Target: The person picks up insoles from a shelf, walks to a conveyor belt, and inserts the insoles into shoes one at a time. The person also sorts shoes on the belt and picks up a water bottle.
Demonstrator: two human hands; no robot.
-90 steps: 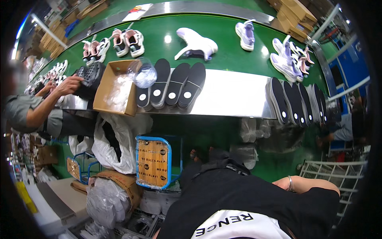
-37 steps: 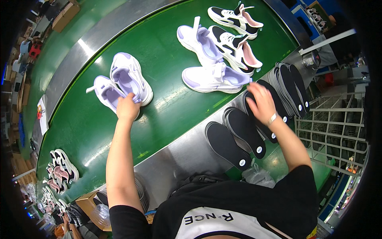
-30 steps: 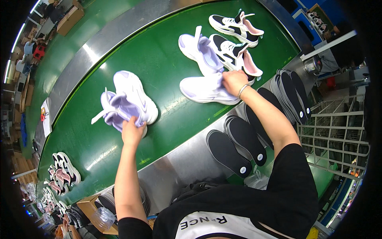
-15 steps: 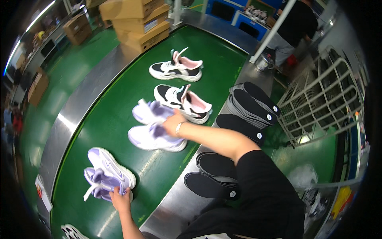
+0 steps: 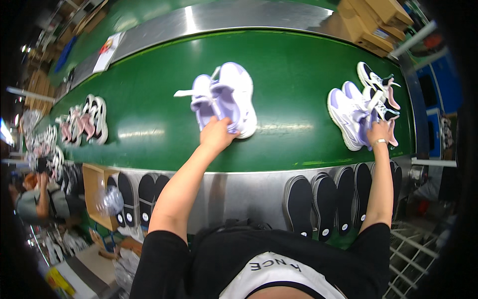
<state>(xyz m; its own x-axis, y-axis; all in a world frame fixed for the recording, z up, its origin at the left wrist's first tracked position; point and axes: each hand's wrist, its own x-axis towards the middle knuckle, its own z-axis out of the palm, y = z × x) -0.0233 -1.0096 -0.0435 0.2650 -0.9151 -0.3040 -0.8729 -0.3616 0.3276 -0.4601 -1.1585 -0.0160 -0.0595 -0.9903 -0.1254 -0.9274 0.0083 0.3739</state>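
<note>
My left hand point(image 5: 216, 133) is closed on the heel ends of a pair of white and lilac sneakers point(image 5: 239, 84) on the green belt. One shoe leans over the other, and a pale tongue or strap sticks out to the left. Farther right, my right hand point(image 5: 378, 132) is closed at the heels of a second white and lilac pair point(image 5: 341, 114). Its fingertips are partly hidden inside the collars. Just beyond that hand stand black-and-white sneakers point(image 5: 367, 74) with pink linings, partly covered by the lilac pair.
Stacks of black insoles point(image 5: 298, 199) line the metal ledge point(image 5: 224, 194) before me, with more insoles point(image 5: 147, 192) to the left beside a cardboard box point(image 5: 97, 192). Several sneakers point(image 5: 94, 119) sit farther left on the belt point(image 5: 154, 74). Cartons point(image 5: 368, 25) stand far right; a person point(image 5: 40, 199) is at left.
My view has swung left, bringing more shoes and a person into sight on that side. Both hands stay on their lilac pairs; the shoes' own movement is hard to tell.
</note>
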